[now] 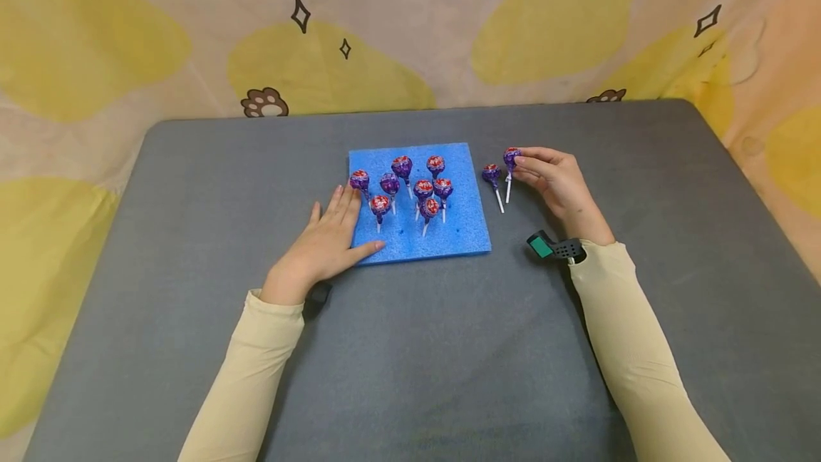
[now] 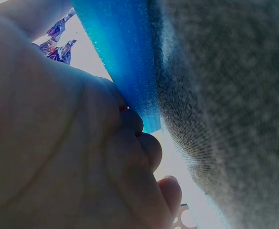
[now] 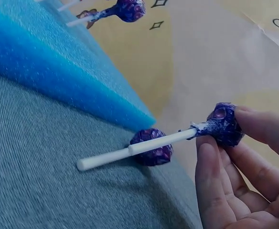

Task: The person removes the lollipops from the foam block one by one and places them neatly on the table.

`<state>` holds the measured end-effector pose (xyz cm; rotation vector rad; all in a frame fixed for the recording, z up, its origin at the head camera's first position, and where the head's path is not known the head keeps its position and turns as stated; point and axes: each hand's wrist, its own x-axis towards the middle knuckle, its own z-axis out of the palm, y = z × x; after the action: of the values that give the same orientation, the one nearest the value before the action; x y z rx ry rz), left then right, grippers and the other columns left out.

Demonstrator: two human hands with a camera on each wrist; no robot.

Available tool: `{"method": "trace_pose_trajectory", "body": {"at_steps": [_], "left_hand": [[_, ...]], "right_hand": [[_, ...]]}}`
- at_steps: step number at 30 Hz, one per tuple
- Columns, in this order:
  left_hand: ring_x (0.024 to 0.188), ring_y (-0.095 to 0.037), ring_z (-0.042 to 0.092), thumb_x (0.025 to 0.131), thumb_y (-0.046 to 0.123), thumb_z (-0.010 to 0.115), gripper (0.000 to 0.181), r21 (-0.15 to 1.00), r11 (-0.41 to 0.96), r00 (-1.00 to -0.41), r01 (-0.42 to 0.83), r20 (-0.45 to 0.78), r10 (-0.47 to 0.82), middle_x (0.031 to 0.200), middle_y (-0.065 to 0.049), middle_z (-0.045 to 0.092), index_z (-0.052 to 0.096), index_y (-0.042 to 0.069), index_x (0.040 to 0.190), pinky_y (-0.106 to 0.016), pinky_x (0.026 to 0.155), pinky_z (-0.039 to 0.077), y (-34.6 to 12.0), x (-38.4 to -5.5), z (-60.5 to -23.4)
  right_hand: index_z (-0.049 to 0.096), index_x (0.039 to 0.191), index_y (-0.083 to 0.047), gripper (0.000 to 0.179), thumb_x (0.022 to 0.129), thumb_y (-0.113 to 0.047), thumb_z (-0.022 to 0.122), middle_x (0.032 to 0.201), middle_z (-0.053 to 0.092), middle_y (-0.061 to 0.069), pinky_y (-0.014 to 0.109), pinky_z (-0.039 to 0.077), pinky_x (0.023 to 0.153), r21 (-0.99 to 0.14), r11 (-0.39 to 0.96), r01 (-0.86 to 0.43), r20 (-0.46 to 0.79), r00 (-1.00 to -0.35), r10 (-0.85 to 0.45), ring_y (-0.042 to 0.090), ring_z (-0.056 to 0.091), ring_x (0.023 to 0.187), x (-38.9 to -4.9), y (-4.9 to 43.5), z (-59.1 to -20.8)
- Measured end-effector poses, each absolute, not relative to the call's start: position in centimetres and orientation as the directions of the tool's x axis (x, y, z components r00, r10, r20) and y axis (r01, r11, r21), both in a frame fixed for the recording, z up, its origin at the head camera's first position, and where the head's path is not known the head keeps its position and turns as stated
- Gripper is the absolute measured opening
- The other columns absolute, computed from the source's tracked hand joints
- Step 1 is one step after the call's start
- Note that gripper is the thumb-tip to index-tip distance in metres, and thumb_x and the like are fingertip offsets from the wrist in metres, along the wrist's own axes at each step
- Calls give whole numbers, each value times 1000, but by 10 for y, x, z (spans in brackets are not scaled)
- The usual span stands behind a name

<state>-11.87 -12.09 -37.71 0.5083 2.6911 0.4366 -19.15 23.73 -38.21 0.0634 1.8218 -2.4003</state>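
Observation:
My right hand (image 1: 556, 180) pinches a purple-wrapped lollipop (image 3: 224, 125) by its candy head, the white stick pointing down in the head view. Just left of it, another lollipop (image 1: 491, 175) lies on the grey table. My left hand (image 1: 326, 241) rests with straight fingers on the left edge of a blue foam board (image 1: 462, 237), thumb over the near edge. Several lollipops (image 1: 422, 190) in purple and red wrappers stand upright in the board, sticks down. One lollipop (image 1: 360, 180) stands right by the left fingertips. In the left wrist view the palm lies along the board's side.
The grey table (image 1: 410, 376) spreads around the board. Behind it hangs a patterned cloth (image 1: 410, 27) in yellow and cream. A black wrist strap (image 1: 556, 247) with a green patch sits at the right wrist. A few small holes show in the board's near right part.

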Motion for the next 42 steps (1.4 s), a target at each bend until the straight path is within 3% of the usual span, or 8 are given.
{"method": "trace_pose_trajectory", "body": {"at_steps": [11,20,42], "left_hand": [[142,-30,-12,93,54,46,92,363,885,-866,291,-293,405,155,-19,-8,0,-2,149,-54,110,-4,-121,-120,-377],[142,-30,-12,93,54,46,92,363,884,-863,294,-297,409,155,-19,-7,1,-3,149,-54,110,-4,-121,-120,-377],[142,-30,-13,93,54,46,92,365,884,-859,294,-305,411,155,-20,-8,0,-3,149,-54,110,-5,-120,-122,-377]], "right_hand": [[74,86,-3,10,86,2,66,85,70,7,25,54,71,-945,-292,150,-123,-986,-111,15,66,74,-193,249,-386],[73,88,-4,12,86,3,64,87,71,5,25,55,69,-964,-179,195,-172,-976,-134,15,66,73,-195,255,-394],[72,95,0,13,84,-7,71,83,69,-1,20,53,67,-972,180,148,-151,-989,-5,6,65,74,-198,248,-395]]}}
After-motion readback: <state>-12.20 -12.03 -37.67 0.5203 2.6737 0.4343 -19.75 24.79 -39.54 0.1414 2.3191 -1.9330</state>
